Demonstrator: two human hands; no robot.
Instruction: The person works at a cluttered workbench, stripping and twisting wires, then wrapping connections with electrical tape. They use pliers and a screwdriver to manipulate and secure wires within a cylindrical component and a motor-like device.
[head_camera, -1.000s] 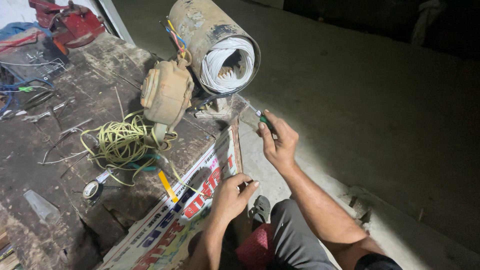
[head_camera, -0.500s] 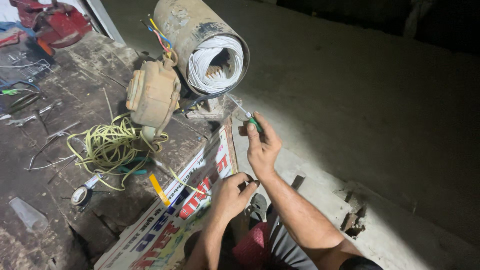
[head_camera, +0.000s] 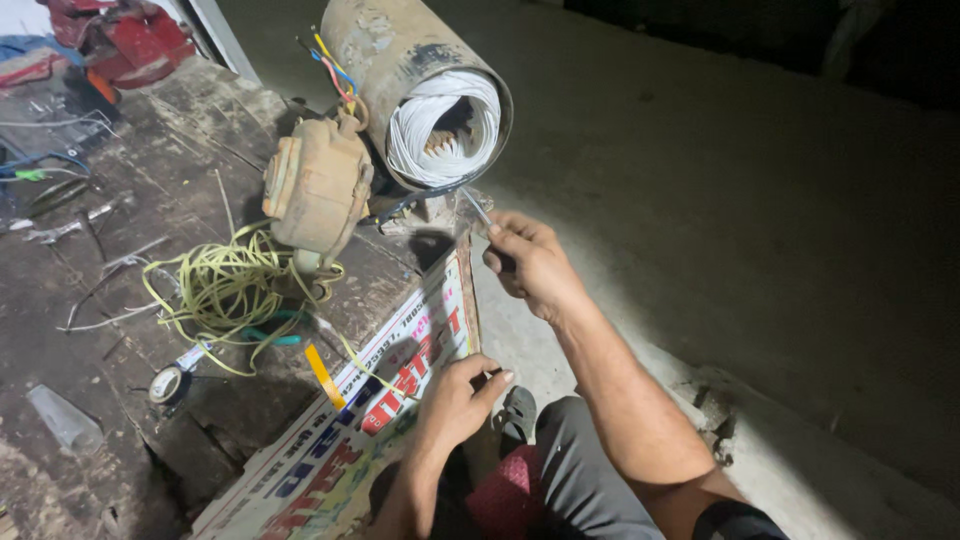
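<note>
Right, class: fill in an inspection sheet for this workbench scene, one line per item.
Surface: worn, stained bench, printed sheet along its edge.
Job's things: cylinder with white windings; thin tool at its mouth.
Clutter: tan casing, clear cup, red item.
Hands: right hand grips tool; left hand on sheet's edge.
Cables: yellow wire tangle; coloured leads.
Surroundings: dim concrete floor.

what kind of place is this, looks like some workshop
Probably a motor rewinding or electrical repair workshop: a rusty cylindrical motor stator with white windings lies on a grimy wooden workbench, beside a tangled yellow wire coil and scattered scraps.
</note>
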